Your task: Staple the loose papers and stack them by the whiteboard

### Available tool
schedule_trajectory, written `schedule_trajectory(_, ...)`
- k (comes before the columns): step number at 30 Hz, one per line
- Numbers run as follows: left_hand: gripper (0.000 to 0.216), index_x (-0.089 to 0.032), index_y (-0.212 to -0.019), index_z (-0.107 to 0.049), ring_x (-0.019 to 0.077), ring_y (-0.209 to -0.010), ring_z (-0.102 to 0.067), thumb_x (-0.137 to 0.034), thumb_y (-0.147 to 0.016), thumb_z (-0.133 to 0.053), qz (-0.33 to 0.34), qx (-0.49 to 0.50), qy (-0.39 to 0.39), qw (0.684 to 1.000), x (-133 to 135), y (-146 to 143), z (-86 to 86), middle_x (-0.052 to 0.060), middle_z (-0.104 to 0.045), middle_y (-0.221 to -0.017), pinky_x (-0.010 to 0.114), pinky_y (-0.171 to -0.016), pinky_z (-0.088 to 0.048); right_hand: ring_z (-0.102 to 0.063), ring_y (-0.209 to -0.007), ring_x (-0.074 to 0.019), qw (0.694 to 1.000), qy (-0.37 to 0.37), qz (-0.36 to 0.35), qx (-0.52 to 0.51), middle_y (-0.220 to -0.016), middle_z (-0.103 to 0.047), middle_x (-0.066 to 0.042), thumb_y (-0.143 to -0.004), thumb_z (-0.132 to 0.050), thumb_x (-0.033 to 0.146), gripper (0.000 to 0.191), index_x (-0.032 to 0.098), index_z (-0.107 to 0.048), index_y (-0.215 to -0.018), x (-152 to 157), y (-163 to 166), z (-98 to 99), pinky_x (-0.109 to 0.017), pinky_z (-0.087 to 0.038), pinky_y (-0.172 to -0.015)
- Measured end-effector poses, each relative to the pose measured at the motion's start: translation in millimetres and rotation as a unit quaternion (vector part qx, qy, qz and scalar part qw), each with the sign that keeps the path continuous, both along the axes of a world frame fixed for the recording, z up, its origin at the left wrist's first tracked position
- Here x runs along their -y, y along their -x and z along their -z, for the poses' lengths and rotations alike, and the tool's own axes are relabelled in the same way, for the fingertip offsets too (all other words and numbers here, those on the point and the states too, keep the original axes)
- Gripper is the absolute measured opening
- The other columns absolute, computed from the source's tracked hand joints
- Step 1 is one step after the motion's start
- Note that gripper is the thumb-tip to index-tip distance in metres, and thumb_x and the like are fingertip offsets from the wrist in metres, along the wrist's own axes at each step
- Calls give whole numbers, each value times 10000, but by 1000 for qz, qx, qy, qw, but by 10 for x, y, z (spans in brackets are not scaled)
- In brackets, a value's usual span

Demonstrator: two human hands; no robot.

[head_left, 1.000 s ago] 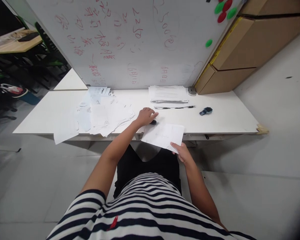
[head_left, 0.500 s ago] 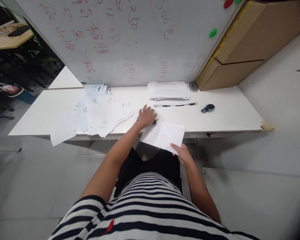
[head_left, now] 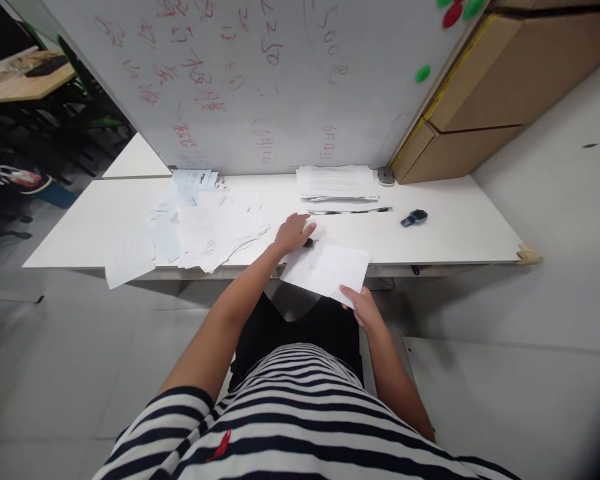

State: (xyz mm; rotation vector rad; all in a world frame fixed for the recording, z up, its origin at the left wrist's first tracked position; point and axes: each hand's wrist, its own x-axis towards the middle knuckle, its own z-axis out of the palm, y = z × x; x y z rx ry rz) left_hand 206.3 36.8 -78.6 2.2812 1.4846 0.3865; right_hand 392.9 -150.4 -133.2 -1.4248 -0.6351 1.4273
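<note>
My left hand (head_left: pixel 294 233) rests palm down over a small black stapler (head_left: pixel 309 243) on the white table, its fingers reaching over the top. Most of the stapler is hidden under the palm, so its shape shows only in part. Folded or stacked white paper (head_left: pixel 325 268) lies with its upper left edge by the stapler and sticks out past the table's front edge. Thumb on top and fingers beneath, my right hand (head_left: pixel 361 305) pinches the paper's lower right corner, next to a round printed mark.
Loose papers (head_left: pixel 215 230) spread over the left of the table (head_left: pixel 70 227). A neat paper stack (head_left: pixel 336 181) stands at the back, with a thin dark strip (head_left: pixel 350 211) before it. Farther right are a grey mouse-like object (head_left: pixel 385 176), a watch (head_left: pixel 414 218) and cardboard boxes (head_left: pixel 460 153). A whiteboard (head_left: pixel 280 133) rises behind.
The fingers of my left hand have come closer together and lie flatter over the stapler. My right hand and the paper have hardly moved. The view has shifted slightly.
</note>
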Motion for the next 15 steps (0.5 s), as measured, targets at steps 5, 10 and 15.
schedule_trajectory(5,545,-208,-1421,-260,168,-1251,-453,-483,-976,-109,-75,131,-51,987,131,236,-85,90,-505,-1353,319,-991,-383,-471,-482,-99,1000,-15,8,-11,-692,-630,-26,-647,-761,397,348,136,-621,-830,17,24,-69,-239,-362,-393)
schedule_trajectory(10,457,-219,-1190,-529,255,-1152,-494,-534,-860,-506,53,-2,-75,996,279,509,46,87,-581,-1191,374,-957,-384,-480,-463,-107,999,4,27,21,-650,-623,-20,-643,-764,438,381,138,-620,-828,25,50,-131,-254,-363,-404)
schedule_trajectory(15,377,-182,-1103,-544,234,-966,-533,-489,-893,-483,4,-17,-105,994,326,544,219,94,-585,-1035,348,-839,-422,-467,-447,-108,997,-2,57,57,-599,-612,-11,-624,-773,474,400,139,-622,-783,81,-67,-87,-261,-363,-417)
